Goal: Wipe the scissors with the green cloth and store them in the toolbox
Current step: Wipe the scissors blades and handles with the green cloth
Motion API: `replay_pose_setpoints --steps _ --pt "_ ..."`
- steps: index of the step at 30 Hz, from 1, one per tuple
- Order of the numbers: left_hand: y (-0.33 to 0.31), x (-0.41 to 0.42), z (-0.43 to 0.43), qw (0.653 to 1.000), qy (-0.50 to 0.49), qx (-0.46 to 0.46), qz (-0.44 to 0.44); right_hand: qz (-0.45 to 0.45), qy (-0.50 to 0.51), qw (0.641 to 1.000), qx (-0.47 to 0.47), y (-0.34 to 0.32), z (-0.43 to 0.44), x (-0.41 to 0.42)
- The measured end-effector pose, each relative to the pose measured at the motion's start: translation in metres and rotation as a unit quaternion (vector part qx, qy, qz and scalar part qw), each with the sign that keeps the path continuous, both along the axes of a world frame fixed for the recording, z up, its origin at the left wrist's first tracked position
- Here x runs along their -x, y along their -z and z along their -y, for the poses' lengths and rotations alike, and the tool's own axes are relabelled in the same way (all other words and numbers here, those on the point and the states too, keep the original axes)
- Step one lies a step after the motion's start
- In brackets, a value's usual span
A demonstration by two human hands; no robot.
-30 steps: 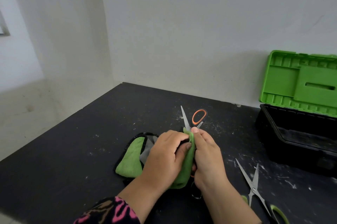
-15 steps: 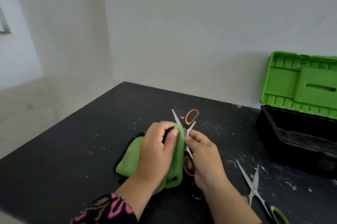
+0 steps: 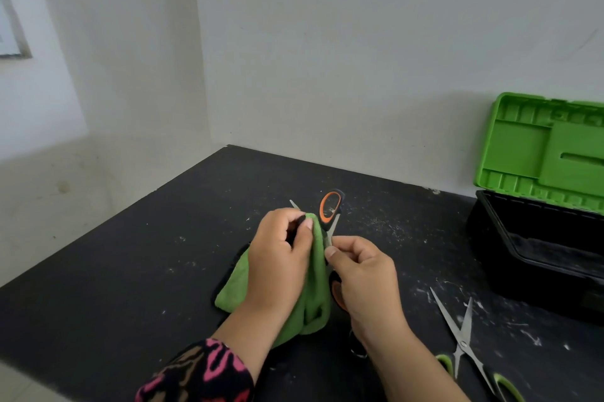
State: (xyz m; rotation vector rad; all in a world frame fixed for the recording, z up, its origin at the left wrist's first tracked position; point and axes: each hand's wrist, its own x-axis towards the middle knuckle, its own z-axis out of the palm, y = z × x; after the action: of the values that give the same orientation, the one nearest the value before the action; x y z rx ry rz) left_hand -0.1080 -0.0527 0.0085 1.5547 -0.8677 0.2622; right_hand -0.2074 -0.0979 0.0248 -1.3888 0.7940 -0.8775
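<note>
Over at 3 o'clock the toolbox point(image 3: 536, 257) stands open, its green lid point(image 3: 542, 146) tipped back against the wall; the black tub is dark inside and I cannot tell what, if anything, lies in it. Now to the middle of the tabletop point(image 3: 130, 271), where the scissors point(image 3: 330, 208) are up off the surface between both hands. They have orange-and-black handles and bare steel blades, and they are spread wide open: one handle loop sticks up at 12 o'clock above the hands, while the other shows low down, tucked against the right hand point(image 3: 362, 274). The green cloth point(image 3: 313, 287) is folded over one blade, hanging thick and soft down to the tabletop. The left hand point(image 3: 277, 254) has its fingers curled and pinching the cloth round that blade, whose tip pokes out just past the knuckles at 11 o'clock. The right hand's thumb and forefinger pinch the other blade, just below the upper loop, with the remaining fingers curled in. Down at 5 o'clock a green-handled pair point(image 3: 461, 339) lies flat on the tabletop with its blades parted, well apart from the hands.
</note>
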Motion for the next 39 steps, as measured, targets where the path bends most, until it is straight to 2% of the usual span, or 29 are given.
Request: replay_pose_setpoints --steps 3,6,20,27,32,33,35,39 --pt "0.001 0.002 -0.001 0.999 0.031 -0.001 -0.023 -0.009 0.008 1.000 0.004 0.003 -0.002 -0.001" --pt "0.006 0.006 0.000 0.998 0.059 -0.033 0.004 -0.008 0.009 1.000 -0.010 0.002 -0.001 -0.001" --pt "0.000 -0.006 0.001 1.000 -0.003 -0.003 -0.021 -0.001 -0.004 1.000 0.013 -0.003 -0.001 0.002" --pt "-0.002 -0.016 0.000 0.997 -0.037 -0.014 -0.068 -0.049 -0.002 0.996 0.072 -0.002 0.004 0.002" --pt "-0.005 -0.020 -0.004 0.987 -0.068 0.043 -0.136 -0.021 0.024 0.999 -0.019 -0.002 0.010 0.005" --pt "-0.005 -0.018 -0.006 0.989 -0.063 0.059 -0.124 -0.010 0.037 0.999 -0.038 -0.001 0.012 0.004" --pt "-0.001 -0.008 -0.008 0.997 -0.024 0.062 -0.043 0.010 0.049 0.996 -0.072 0.002 0.012 0.002" --pt "0.015 0.015 -0.003 0.988 0.116 -0.029 0.100 0.044 0.020 0.990 -0.136 0.000 0.008 0.002"
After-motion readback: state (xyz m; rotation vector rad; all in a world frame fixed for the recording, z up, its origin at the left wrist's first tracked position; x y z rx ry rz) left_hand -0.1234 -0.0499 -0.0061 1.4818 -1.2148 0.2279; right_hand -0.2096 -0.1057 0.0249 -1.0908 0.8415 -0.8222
